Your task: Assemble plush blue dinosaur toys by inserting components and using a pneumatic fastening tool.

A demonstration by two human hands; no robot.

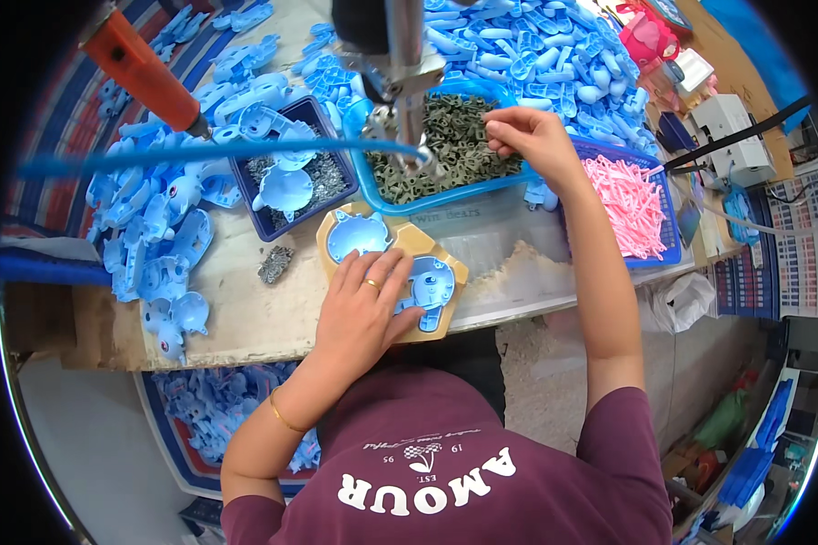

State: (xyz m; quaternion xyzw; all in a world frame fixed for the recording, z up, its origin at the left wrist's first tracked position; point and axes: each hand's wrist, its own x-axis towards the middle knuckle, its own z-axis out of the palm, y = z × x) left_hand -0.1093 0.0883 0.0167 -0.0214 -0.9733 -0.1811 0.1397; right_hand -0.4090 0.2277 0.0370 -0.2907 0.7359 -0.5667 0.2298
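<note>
My left hand [364, 295] lies over a tan holding fixture [407, 238] at the table's front edge, fingers stretched out and thumb spread. Set in the fixture are a round blue plastic shell [356, 233], under my fingertips, and a second blue shell [433, 283] beside my thumb. My right hand [532, 141] is raised at the right side of a light-blue tub [463, 202] full of small dark-green parts [454, 136]. Its thumb and fingertips are pinched together; whatever lies between them is too small to make out.
A metal machine shaft [407, 91] hangs over the tub, and an orange power screwdriver [145, 73] hangs at upper left. Left of the tub, a navy basket [250, 213] holds screws and blue shells. Pink sticks [618, 204] fill a basket at right. Blue parts [554, 64] are heaped behind.
</note>
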